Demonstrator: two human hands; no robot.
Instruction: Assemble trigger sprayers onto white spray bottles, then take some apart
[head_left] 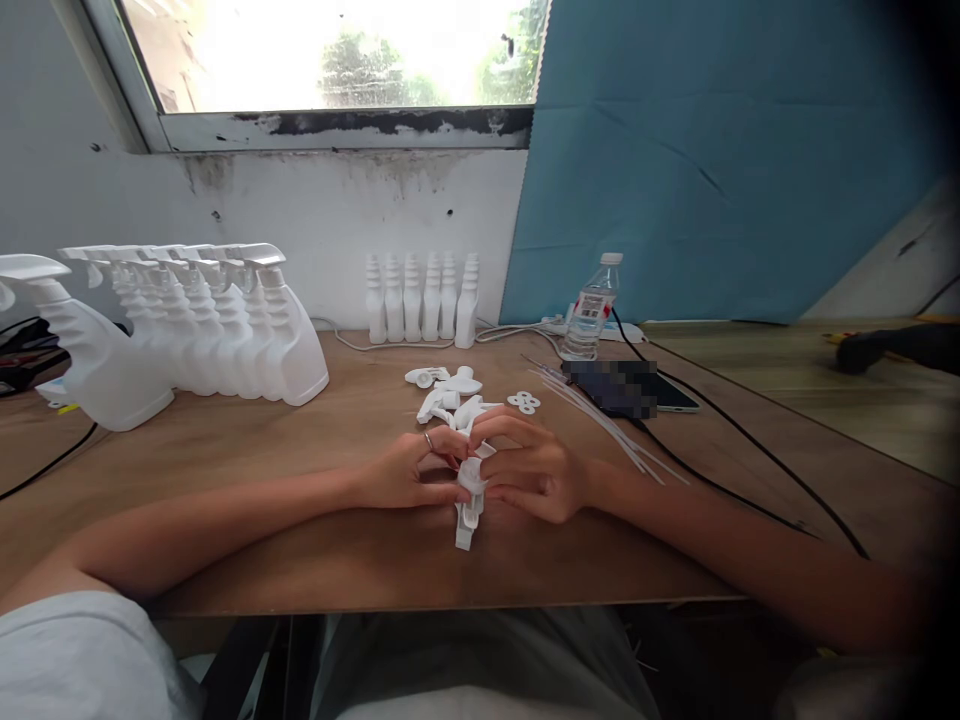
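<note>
Fingers [442, 493], left hand [397, 478] and right hand [540, 472], pinch sprayer head [466, 522] (white plastic).

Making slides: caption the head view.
Left hand and right hand grip a white plastic spray trigger at a brown wooden table, loose white parts behind.

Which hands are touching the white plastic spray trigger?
Touching, both. The head view shows left hand and right hand fingertips pinching the white plastic spray trigger.
</note>
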